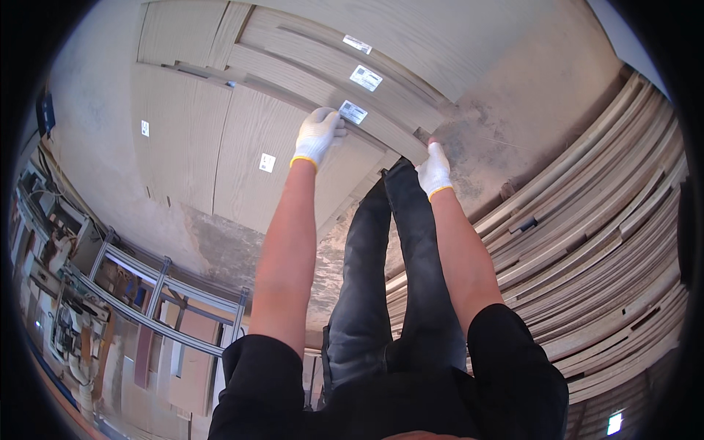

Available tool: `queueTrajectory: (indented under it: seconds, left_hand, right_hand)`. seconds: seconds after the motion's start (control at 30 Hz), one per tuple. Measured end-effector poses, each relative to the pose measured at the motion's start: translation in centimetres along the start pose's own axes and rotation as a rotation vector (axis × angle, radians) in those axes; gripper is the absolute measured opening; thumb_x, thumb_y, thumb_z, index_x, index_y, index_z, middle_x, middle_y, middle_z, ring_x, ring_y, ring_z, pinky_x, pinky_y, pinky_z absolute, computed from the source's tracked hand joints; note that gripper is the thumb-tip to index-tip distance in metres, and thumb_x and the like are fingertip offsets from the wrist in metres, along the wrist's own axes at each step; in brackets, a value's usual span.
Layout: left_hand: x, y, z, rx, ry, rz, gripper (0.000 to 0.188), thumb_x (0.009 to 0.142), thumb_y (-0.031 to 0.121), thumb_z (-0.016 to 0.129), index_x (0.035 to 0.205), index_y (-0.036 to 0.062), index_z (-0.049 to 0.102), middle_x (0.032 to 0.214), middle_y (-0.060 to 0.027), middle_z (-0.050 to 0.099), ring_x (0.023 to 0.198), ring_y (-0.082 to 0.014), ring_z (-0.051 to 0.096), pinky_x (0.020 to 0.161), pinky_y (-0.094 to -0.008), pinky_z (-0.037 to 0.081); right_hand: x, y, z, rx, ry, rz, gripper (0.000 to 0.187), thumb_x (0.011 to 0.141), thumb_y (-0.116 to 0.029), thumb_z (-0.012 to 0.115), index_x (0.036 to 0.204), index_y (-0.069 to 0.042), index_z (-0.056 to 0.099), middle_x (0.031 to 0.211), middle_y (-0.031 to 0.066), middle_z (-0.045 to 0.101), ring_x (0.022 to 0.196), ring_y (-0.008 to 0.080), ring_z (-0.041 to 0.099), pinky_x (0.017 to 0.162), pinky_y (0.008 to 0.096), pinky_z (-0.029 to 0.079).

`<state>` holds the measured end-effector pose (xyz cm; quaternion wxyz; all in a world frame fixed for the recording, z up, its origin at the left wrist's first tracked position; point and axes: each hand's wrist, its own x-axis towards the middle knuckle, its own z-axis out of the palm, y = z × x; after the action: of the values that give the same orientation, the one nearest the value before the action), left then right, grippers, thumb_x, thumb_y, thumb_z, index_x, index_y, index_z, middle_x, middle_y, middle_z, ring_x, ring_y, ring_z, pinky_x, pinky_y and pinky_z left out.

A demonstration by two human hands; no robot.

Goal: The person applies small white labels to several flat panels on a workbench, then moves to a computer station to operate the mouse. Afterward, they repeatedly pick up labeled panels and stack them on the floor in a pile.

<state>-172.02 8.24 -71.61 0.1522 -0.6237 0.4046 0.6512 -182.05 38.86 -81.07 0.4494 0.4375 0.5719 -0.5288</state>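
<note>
My left hand (320,135), in a white knit glove with a yellow cuff, has its fingers curled at the near edge of a long narrow wood-grain board (389,129). A white printed label (353,111) is stuck on the board just beside those fingertips. My right hand (435,169), gloved alike, is at the board's right end with the thumb up along it; its other fingers are mostly hidden. Further narrow boards (403,94) lie alongside, bearing labels of their own. Wide flat panels (271,128) lie on the left, beneath or beside the board.
Long timber strips (594,249) are stacked in a high pile on the right. At lower left stands a metal frame (158,293) with tools and boards around it. The concrete floor (506,132) is stained dark. A large pale panel (447,44) lies at the far side.
</note>
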Motion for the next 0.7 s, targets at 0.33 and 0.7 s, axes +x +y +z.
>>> queueTrajectory:
  seconds: [0.33, 0.7]
  left_hand:
    - [-3.5, -5.6, -2.6, -0.141, 0.086, -0.022, 0.034, 0.104, 0.023, 0.063, 0.128, -0.0002, 0.064, 0.107, -0.0158, 0.074, 0.088, -0.0218, 0.074, 0.074, -0.033, 0.06]
    - [-5.0, -4.6, -1.7, -0.227, 0.105, -0.045, 0.034, 0.104, 0.026, 0.063, 0.127, 0.0009, 0.067, 0.104, -0.0131, 0.074, 0.086, -0.0195, 0.073, 0.075, -0.0316, 0.06]
  right_hand:
    - [-2.2, -5.2, 0.2, -0.12, -0.24, -0.037, 0.061, 0.103, -0.04, 0.066, 0.154, -0.014, 0.044, 0.142, 0.0035, 0.054, 0.13, 0.0238, 0.052, 0.103, 0.0559, 0.048]
    - [-2.3, -3.5, -1.7, -0.456, -0.211, -0.11, 0.062, 0.094, -0.011, 0.075, 0.148, 0.002, 0.047, 0.127, 0.0109, 0.062, 0.109, 0.0191, 0.062, 0.091, 0.0382, 0.055]
